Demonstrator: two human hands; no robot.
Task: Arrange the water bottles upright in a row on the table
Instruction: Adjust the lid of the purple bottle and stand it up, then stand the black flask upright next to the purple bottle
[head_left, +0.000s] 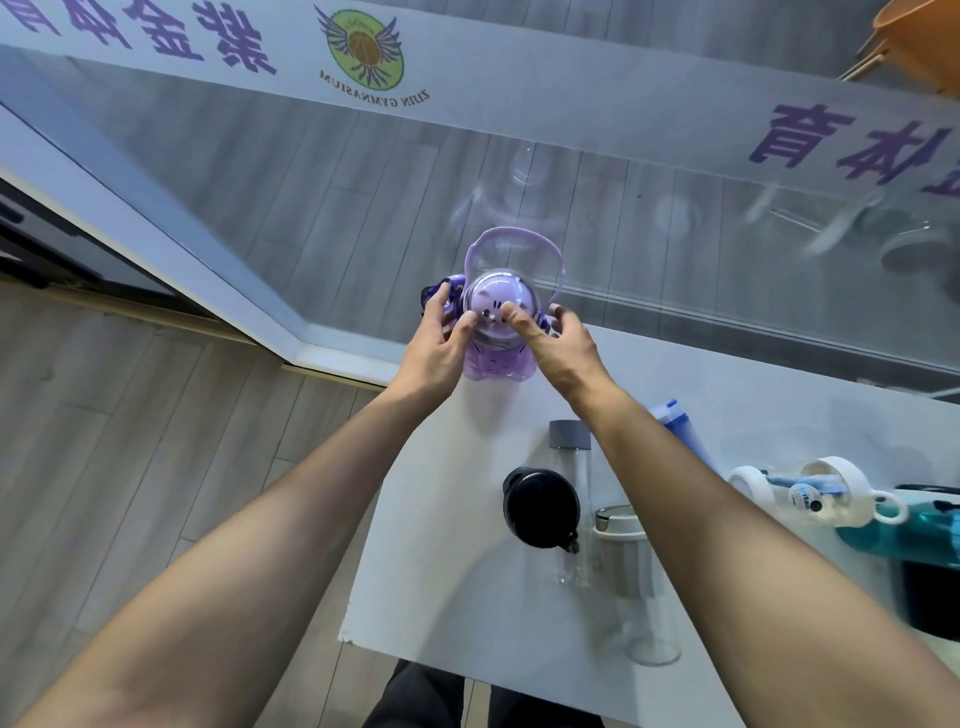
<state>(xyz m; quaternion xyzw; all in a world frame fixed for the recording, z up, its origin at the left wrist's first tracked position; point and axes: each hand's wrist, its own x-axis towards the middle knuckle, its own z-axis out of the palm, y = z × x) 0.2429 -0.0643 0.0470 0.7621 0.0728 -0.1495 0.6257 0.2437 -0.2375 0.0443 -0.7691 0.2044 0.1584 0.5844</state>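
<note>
Water bottles are mostly unsorted: only the purple bottle (498, 332) stands upright, at twelve o'clock on the far edge of the white table (447, 571). A black-capped bottle (541, 508) also looks upright, while the clear grey-capped bottle (571, 499), a silver-lidded one (631, 577) and the teal bottle (893, 530) at three o'clock appear to lie flat. Both arms reach straight forward; the left hand (441, 343) and right hand (556, 345) cup the purple bottle's domed lid from either side, fingers loosely curled around it.
</note>
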